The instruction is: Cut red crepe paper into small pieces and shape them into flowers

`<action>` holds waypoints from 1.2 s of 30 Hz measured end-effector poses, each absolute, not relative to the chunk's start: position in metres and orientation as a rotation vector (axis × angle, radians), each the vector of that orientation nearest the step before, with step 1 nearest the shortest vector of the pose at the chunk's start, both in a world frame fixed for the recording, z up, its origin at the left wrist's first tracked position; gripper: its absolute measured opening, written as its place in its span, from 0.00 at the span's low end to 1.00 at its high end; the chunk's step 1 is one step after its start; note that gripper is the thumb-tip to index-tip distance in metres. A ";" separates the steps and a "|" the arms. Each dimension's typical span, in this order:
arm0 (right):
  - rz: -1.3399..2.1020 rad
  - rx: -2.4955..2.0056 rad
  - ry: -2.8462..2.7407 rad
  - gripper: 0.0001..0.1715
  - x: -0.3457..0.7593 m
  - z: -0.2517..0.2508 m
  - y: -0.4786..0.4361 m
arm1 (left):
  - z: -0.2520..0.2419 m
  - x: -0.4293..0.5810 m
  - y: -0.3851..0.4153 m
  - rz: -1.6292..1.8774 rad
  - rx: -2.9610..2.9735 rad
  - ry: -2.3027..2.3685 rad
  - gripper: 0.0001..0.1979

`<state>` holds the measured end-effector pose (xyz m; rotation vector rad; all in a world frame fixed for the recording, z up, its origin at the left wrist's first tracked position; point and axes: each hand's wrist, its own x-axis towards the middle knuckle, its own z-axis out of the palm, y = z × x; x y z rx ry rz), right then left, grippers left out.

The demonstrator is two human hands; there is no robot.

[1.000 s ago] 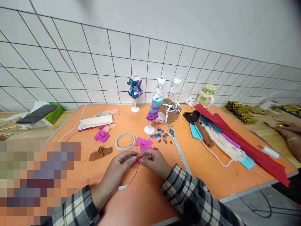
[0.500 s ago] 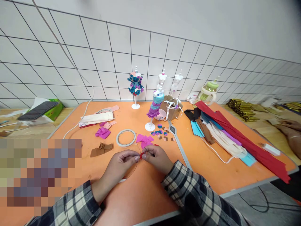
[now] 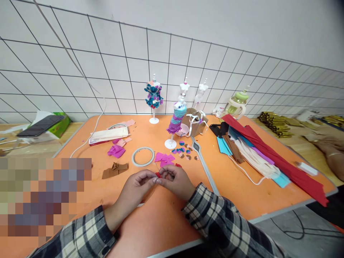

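Note:
Both my hands meet low over the orange table (image 3: 166, 222). My left hand (image 3: 137, 188) pinches a small red piece of fabric (image 3: 158, 175) between thumb and fingertips. My right hand (image 3: 176, 181) is closed in a pinch against the same red piece, with a thin needle-like tool barely showing in its fingers. A thin thread trails down from the piece toward me. Just beyond my hands lie pink fabric pieces (image 3: 164, 157) and a ring of tape (image 3: 143, 156).
Small mannequin stands (image 3: 174, 123) dressed in fabric scraps stand behind. Brown scraps (image 3: 115, 170) lie left, magenta scraps (image 3: 116, 151) further back. Folded fabrics and a long red sheet (image 3: 271, 152) fill the right side. Another person's arm (image 3: 333, 154) rests at far right. A phone (image 3: 40, 125) lies far left.
My hands have stayed together on the red piece, with the fingers closing tighter and shifting slightly. The view moved a little; nothing else on the table changed.

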<state>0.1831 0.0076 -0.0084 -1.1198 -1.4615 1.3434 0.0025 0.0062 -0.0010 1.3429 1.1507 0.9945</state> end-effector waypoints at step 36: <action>1.468 -1.122 -1.249 0.17 0.200 -0.009 0.020 | -0.021 -0.008 0.005 1.074 1.204 1.039 0.17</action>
